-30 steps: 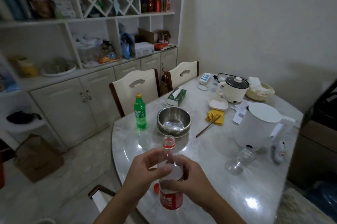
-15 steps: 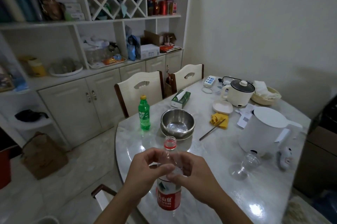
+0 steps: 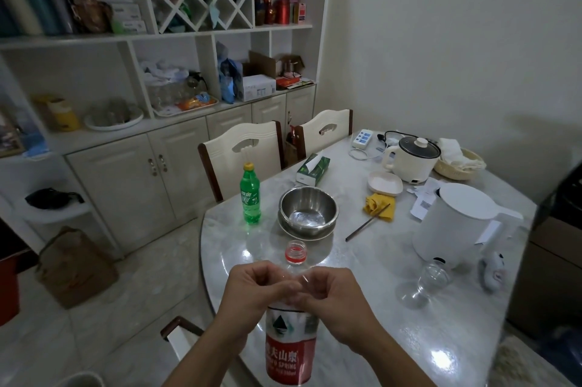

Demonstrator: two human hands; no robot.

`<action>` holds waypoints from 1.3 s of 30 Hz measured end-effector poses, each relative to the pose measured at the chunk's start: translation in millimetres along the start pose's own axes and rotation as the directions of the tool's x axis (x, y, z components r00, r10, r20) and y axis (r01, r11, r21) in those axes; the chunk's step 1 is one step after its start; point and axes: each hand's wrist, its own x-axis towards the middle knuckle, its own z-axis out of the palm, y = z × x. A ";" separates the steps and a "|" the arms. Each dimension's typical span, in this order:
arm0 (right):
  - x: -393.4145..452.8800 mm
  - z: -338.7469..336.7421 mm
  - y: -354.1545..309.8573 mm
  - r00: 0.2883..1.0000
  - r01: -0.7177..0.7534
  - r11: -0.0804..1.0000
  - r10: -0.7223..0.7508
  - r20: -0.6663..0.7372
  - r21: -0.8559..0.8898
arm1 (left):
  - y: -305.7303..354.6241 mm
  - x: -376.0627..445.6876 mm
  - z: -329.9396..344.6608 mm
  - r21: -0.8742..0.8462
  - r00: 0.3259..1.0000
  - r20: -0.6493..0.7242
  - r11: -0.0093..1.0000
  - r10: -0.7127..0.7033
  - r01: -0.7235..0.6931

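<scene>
A clear plastic water bottle (image 3: pixel 290 352) with a red label stands upright near the front edge of the marble table (image 3: pixel 378 276). Its mouth is uncapped and shows a red neck ring. My left hand (image 3: pixel 252 290) and my right hand (image 3: pixel 330 295) both curl round the bottle's upper shoulder, fingertips meeting in front of it. The part of the bottle between the neck and the label is hidden behind my fingers.
Behind the bottle sit a steel bowl (image 3: pixel 308 210) and a green soda bottle (image 3: pixel 250 196). A white kettle (image 3: pixel 456 223), a small glass (image 3: pixel 433 276), a cream electric pot (image 3: pixel 412 158), a tissue box (image 3: pixel 313 168) and a yellow cloth (image 3: pixel 379 202) stand to the right. Two chairs (image 3: pixel 245 153) line the far side.
Both hands have slid a little higher and closed tighter around the bottle's shoulder. The camera view has shifted, so the bottle now appears lower in the picture. The small red thing by the bottle's base is gone from view.
</scene>
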 end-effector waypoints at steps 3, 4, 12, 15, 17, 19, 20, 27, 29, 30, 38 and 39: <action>3.6 -4.4 -0.8 0.997 -0.057 0.998 0.058 -0.052 0.024 | -4.1 -5.3 -0.7 -0.018 0.998 0.051 0.999 -0.039 0.040; 4.5 -6.5 -0.9 0.994 -0.070 0.995 0.075 -0.078 0.065 | -7.7 -7.2 -1.2 -0.003 0.997 0.054 0.998 -0.061 0.061; 5.7 -1.9 -3.0 0.985 -0.118 0.984 0.133 -0.110 0.136 | -18.3 -20.0 -0.1 0.084 0.980 0.091 0.982 -0.175 0.168; 6.2 3.9 -2.3 0.978 -0.132 0.983 0.151 -0.144 0.131 | -18.9 -19.2 1.6 0.054 0.979 0.040 0.979 -0.198 0.195; 6.1 6.5 -3.9 0.978 -0.139 0.978 0.160 -0.133 0.155 | -18.9 -18.7 2.9 0.020 0.979 0.017 0.979 -0.202 0.201; 6.3 8.3 -4.5 0.976 -0.154 0.975 0.175 -0.129 0.163 | -18.1 -17.7 3.4 0.001 0.982 0.005 0.982 -0.188 0.188; 6.4 8.4 -4.9 0.973 -0.159 0.975 0.181 -0.143 0.155 | -17.4 -16.8 3.7 0.000 0.984 -0.003 0.984 -0.179 0.179; -7.5 5.7 7.2 0.947 -0.315 0.908 0.280 0.158 0.277 | -5.7 -5.4 -1.9 -0.121 0.982 -0.123 0.984 -0.143 0.128; -11.6 10.6 12.2 0.933 -0.332 0.908 0.277 0.228 0.255 | -4.6 -3.7 -1.0 -0.122 0.981 -0.140 0.986 -0.131 0.114; -12.4 12.6 13.4 0.933 -0.326 0.914 0.271 0.236 0.240 | -4.3 -3.8 0.5 -0.114 0.980 -0.153 0.988 -0.124 0.107; -13.0 20.8 16.0 0.939 -0.334 0.913 0.300 0.172 0.235 | -7.4 -4.5 5.6 -0.090 0.971 -0.202 0.989 -0.131 0.114; -13.6 22.4 16.6 0.941 -0.333 0.912 0.303 0.152 0.242 | -8.0 -4.8 5.8 -0.085 0.970 -0.202 0.989 -0.135 0.120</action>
